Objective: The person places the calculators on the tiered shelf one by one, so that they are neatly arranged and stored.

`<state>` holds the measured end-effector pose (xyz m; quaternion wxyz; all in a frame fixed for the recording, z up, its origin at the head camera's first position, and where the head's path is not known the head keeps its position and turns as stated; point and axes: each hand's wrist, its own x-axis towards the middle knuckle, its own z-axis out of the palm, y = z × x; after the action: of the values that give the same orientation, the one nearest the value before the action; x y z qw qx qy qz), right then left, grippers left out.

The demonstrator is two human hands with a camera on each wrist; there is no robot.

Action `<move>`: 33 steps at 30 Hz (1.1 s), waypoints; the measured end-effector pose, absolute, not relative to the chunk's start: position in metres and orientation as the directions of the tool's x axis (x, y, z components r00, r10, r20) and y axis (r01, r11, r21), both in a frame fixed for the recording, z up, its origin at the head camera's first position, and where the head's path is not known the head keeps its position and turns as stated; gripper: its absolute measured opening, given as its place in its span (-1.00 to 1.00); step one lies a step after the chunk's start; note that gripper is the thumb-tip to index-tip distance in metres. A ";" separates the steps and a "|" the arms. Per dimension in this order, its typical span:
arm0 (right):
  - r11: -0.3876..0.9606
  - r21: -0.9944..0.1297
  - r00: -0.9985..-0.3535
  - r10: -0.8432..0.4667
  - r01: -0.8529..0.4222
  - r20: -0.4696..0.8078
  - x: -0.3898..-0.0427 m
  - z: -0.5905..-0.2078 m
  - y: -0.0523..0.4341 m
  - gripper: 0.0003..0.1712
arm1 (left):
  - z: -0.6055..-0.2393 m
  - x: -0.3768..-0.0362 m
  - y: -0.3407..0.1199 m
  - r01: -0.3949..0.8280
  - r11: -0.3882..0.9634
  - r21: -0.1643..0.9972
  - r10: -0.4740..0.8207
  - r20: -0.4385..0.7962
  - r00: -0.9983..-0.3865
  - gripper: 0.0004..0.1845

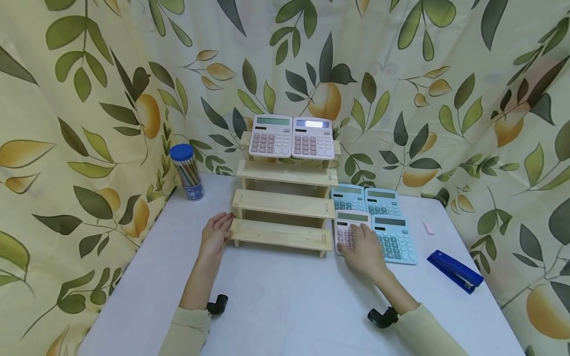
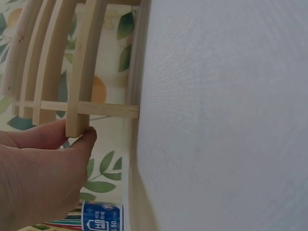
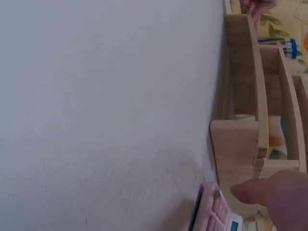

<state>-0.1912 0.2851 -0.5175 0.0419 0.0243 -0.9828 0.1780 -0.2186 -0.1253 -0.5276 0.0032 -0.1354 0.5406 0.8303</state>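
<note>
- The stepped, pale wooden display rack [image 1: 285, 198] is steadied at the left end of its lowest step by the left hand [image 1: 215, 235], fingers straight against the wood.
- The right hand [image 1: 362, 247] is laid, fingers relaxed, on the pink desk calculator [image 1: 347, 230] lying on the white table [image 1: 285, 301] just right of the rack; no closed grip is seen.
- Judged step: pick-up of this calculator.
- Next move calls for a firm pinch at its edges, clear of the adjoining blue calculator [image 1: 394, 237].

two calculators [image 1: 291, 137] on rack [image 1: 283, 204]; four calculators [image 1: 375, 221] right; stapler [image 1: 455, 271] probably rightmost
</note>
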 end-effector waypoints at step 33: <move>0.926 -0.369 -0.987 0.127 0.082 0.101 -0.196 -0.534 0.262 0.17 | -0.528 -0.219 -0.125 -0.106 -0.429 0.897 -0.154 -0.188 -0.970 -0.19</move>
<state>-0.1957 0.2620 -0.5342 0.0616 -0.0533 -0.9793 0.1853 -0.2194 -0.1248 -0.5282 -0.0144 -0.1219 0.5340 0.8365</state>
